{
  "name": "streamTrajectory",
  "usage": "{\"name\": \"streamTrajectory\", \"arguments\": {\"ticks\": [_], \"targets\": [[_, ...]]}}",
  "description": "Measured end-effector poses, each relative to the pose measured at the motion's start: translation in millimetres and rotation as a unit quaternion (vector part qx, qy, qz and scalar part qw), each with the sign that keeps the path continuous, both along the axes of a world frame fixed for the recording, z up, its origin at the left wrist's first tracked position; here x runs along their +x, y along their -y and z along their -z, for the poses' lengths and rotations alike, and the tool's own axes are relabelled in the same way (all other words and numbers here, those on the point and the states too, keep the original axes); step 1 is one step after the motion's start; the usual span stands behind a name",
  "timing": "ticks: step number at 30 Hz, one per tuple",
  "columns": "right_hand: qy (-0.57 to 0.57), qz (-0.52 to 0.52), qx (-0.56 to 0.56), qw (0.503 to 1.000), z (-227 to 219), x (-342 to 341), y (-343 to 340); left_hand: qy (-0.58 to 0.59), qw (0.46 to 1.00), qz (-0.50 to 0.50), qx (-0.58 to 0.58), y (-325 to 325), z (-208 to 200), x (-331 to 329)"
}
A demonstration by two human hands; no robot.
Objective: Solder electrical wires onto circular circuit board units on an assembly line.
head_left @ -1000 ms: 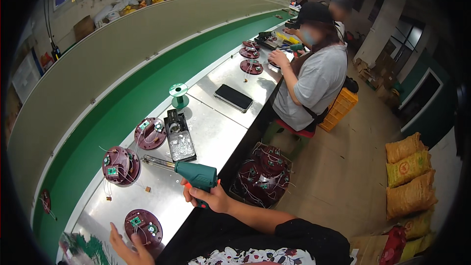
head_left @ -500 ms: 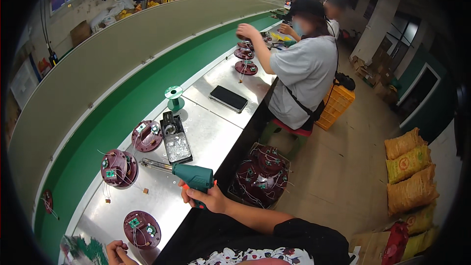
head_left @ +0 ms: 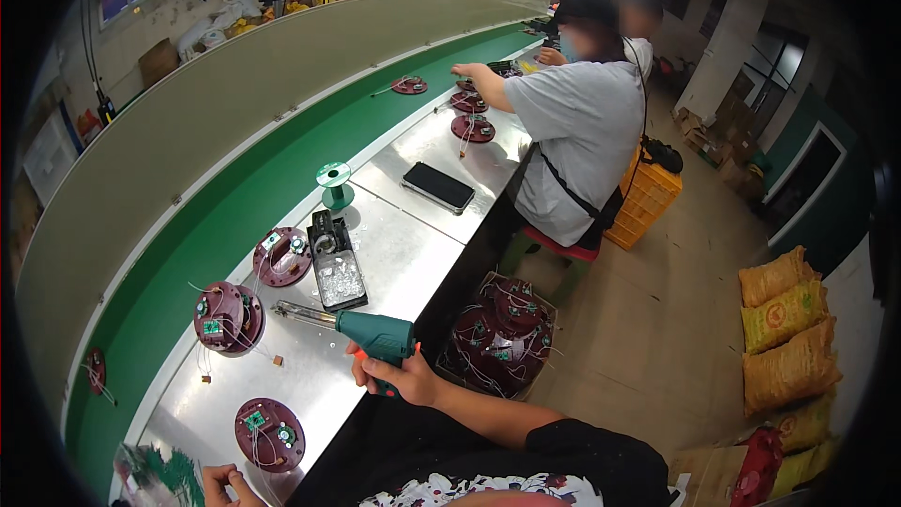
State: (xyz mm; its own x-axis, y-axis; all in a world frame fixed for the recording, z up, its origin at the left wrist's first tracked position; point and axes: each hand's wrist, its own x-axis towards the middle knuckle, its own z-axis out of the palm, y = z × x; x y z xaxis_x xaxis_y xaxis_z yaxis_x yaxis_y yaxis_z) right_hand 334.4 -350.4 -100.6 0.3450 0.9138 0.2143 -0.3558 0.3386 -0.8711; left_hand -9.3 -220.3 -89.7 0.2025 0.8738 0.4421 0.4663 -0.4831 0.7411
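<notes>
My right hand [head_left: 402, 377] grips the handle of a green soldering gun [head_left: 377, 334]. Its long metal tip points left over the bench, between a solder tray [head_left: 339, 279] and a stacked pair of maroon discs [head_left: 220, 321] with small circuit boards and white wires. At the lower left edge, my left hand [head_left: 230, 488] has its fingers curled together; whatever they pinch is too hidden to name. Just beyond it, another maroon disc [head_left: 269, 433] lies flat, its green board and wires facing up. One more such disc [head_left: 282, 256] lies beside the tray.
A green solder spool [head_left: 335, 186] and a black phone [head_left: 437, 188] are on the metal bench [head_left: 394, 253]. Along its far side runs a green belt [head_left: 188, 319] carrying discs. A co-worker [head_left: 582, 131] sits farther along. Below the bench edge, a box [head_left: 497, 338] holds several discs.
The co-worker's hand has lowered, and a maroon disc now lies on the belt near it. My soldering gun has shifted slightly right. My left hand has barely moved.
</notes>
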Motion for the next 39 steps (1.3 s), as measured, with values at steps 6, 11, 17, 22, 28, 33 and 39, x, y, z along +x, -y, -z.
{"name": "streamTrajectory", "arguments": {"ticks": [6,11,17,22,28,33,39], "targets": [[0.023,0.001,-0.012,1.0,-0.1,2.6,3.8,-0.008,1.0,-0.006,0.002,6.2,-8.9,2.5],[0.044,-0.016,-0.022,0.999,2.4,3.9,-3.1,-0.01,0.999,-0.029,-0.016,3.0,-1.1,-14.8],[0.086,-0.03,-0.033,0.995,-2.3,5.3,-9.6,-0.028,0.998,-0.056,-0.028,-5.5,-6.2,-20.1],[0.064,-0.034,-0.041,0.996,-1.1,6.4,-12.4,-0.051,0.998,-0.029,-0.011,-10.2,2.1,-21.9],[0.044,-0.026,-0.039,0.998,2.0,8.7,-12.7,-0.076,0.995,0.012,0.055,-2.8,7.2,-0.3],[0.026,-0.021,-0.027,0.999,3.2,8.4,-13.5,-0.054,0.996,0.059,0.023,-4.6,11.9,1.9],[0.038,-0.035,-0.026,0.998,5.0,12.5,-14.3,-0.05,0.999,-0.013,-0.009,-1.4,18.2,-2.2]]}}
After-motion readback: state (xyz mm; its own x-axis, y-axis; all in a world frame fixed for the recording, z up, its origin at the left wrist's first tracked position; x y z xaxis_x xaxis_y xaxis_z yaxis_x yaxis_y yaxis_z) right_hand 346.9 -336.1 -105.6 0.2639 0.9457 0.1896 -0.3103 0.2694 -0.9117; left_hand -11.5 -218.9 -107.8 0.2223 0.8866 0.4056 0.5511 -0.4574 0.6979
